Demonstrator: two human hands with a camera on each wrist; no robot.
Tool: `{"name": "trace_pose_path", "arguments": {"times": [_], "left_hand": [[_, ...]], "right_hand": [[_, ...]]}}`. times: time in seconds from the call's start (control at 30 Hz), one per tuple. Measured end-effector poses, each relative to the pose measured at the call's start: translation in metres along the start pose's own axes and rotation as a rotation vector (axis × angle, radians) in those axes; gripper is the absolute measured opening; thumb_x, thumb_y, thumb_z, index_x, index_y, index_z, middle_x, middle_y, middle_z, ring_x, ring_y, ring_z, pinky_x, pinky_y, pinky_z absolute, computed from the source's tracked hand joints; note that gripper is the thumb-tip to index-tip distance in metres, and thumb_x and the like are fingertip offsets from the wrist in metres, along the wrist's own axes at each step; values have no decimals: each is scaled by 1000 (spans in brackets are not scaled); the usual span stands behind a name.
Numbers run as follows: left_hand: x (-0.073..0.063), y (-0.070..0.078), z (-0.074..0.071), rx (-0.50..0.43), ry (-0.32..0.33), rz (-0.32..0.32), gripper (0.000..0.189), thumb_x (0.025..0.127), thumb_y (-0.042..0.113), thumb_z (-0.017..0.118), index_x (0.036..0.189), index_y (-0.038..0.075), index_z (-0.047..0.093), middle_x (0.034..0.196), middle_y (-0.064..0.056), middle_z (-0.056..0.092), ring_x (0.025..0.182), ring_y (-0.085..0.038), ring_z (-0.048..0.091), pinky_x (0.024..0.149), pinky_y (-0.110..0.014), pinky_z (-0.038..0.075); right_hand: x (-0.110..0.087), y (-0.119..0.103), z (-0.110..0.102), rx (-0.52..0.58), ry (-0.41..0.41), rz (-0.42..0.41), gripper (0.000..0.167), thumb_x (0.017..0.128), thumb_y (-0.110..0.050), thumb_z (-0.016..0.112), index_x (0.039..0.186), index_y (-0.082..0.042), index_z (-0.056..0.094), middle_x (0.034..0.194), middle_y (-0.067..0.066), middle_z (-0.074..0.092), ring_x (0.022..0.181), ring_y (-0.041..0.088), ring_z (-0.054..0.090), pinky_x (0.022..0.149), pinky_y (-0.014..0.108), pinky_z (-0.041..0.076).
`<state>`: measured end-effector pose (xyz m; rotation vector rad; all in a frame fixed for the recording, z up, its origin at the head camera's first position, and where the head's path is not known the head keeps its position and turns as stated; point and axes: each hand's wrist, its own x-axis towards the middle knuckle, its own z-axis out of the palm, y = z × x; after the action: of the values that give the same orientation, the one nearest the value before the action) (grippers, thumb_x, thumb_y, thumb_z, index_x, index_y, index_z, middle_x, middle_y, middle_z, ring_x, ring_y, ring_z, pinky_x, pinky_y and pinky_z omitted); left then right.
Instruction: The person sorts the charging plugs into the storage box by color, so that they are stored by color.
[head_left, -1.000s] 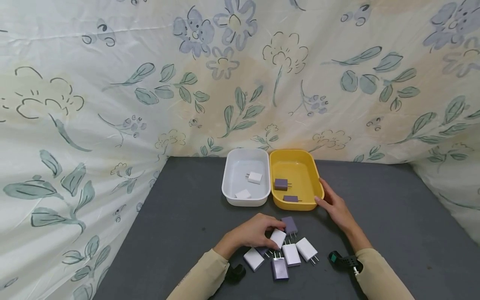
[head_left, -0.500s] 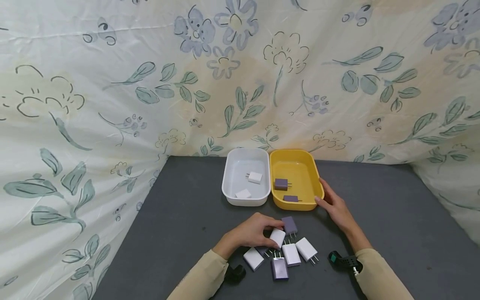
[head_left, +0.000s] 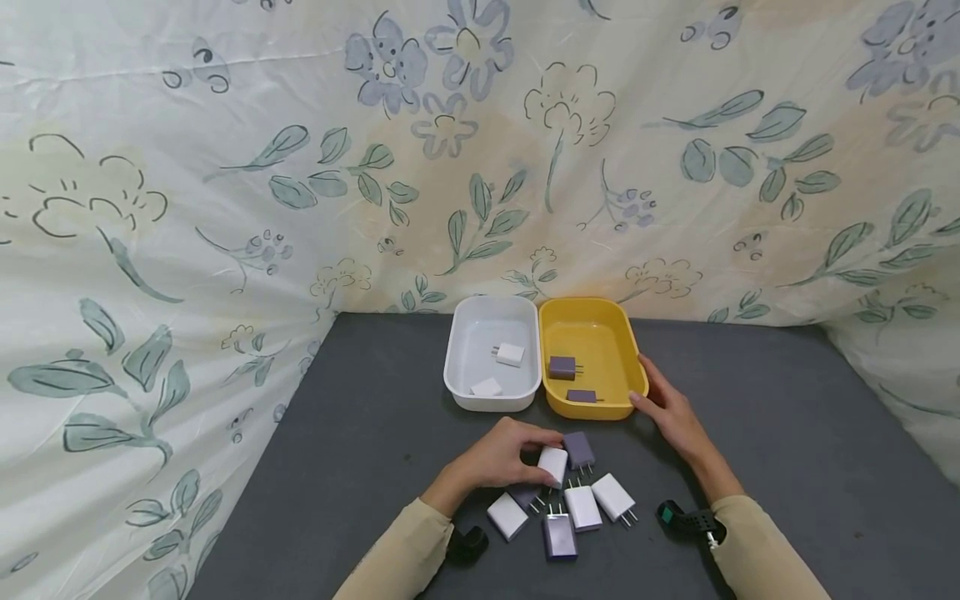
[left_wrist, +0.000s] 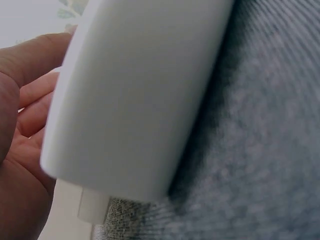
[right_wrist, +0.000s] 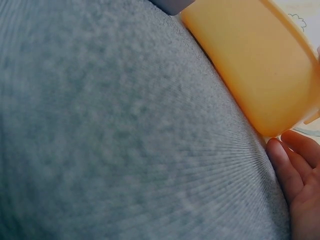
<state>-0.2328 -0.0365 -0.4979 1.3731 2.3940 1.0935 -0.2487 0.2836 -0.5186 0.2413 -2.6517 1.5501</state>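
Note:
My left hand (head_left: 491, 458) pinches a white charger plug (head_left: 553, 467) between thumb and fingers, over a loose group of plugs. Up close in the left wrist view, this white plug (left_wrist: 132, 100) fills the middle. Just beyond it lies a purple plug (head_left: 578, 450); another purple plug (head_left: 525, 497) sits partly under the hand. More white plugs (head_left: 582, 507) and a shiny lilac one (head_left: 559, 537) lie around, prongs showing. My right hand (head_left: 671, 417) holds the yellow tray (head_left: 636, 354) at its near right corner, thumb in front and fingers along the side.
A white tray (head_left: 454, 367) stands against the yellow one's left side, with two white plugs inside. Two purple plugs (head_left: 562, 368) lie in the yellow tray. Behind the dark grey table (head_left: 360, 467) hangs a flowered cloth (head_left: 480, 167).
My left hand has shifted slightly up and back with the white plug, uncovering more of the purple plug below. The right hand stays at the yellow tray.

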Motion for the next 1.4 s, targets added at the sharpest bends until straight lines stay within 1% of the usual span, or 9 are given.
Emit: {"name": "trace_pose_path", "arguments": {"times": [0.1,0.27,0.43,0.6,0.8,1.0,1.13,1.33,1.4], "left_hand": [[-1,-1,-1,-8,8,-12,55,80,26,81,129,9,63,128,-1,67,116,-1,60,93,-12,50],[-1,-2,-2,5,9,-25,55,80,28,81,129,10,63,128,0,67,116,0,60,93,-10,49],[-2,-1,-5,18,32,-11,57,80,27,81,130,7,62,127,-3,67,116,-4,61,92,-10,49],[0,0,-8,-32,62,-26,59,79,23,81,130,3,61,127,-9,67,116,-7,62,93,-12,50],[2,2,-10,-87,116,-29,61,77,19,83,131,0,60,125,-8,68,113,-8,64,93,-14,51],[3,4,-15,-69,148,-47,61,78,19,82,132,3,60,125,-6,67,112,-8,64,94,-13,51],[3,7,-18,-58,169,-40,60,78,20,82,131,3,60,126,-6,67,112,-10,65,94,-14,51],[6,7,-21,-62,203,-9,59,78,19,82,130,1,60,127,-9,67,114,-13,65,95,-17,52],[6,6,-22,-46,232,-1,58,77,18,83,129,1,61,126,-10,67,114,-14,65,95,-18,52]], "right_hand": [[3,9,1,17,1,-3,72,100,-27,55,157,-32,12,156,19,33,131,37,46,108,65,35],[1,6,1,18,-1,-4,72,100,-25,55,157,-29,12,155,21,35,130,37,47,108,66,34],[-6,-19,-2,16,-8,-6,71,100,-22,55,157,-14,14,153,25,35,128,40,47,107,66,35],[-11,-30,-3,-7,-10,3,70,100,-24,55,157,-12,16,153,24,36,129,39,47,102,22,43],[-11,-31,-3,-28,-7,8,70,100,-25,54,157,-13,16,153,23,36,129,37,48,96,17,40],[-9,-25,-2,-14,-1,0,70,100,-23,55,157,-13,17,153,24,36,128,39,48,87,3,34],[-3,-8,0,-20,5,-2,70,99,-25,56,157,-21,16,154,21,37,129,36,49,93,12,39],[2,8,2,-26,15,-10,71,100,-29,55,156,-33,13,155,17,37,129,33,49,106,53,41],[2,9,2,-23,14,-11,70,100,-30,55,156,-34,13,155,17,37,130,33,49,106,46,43]]}}
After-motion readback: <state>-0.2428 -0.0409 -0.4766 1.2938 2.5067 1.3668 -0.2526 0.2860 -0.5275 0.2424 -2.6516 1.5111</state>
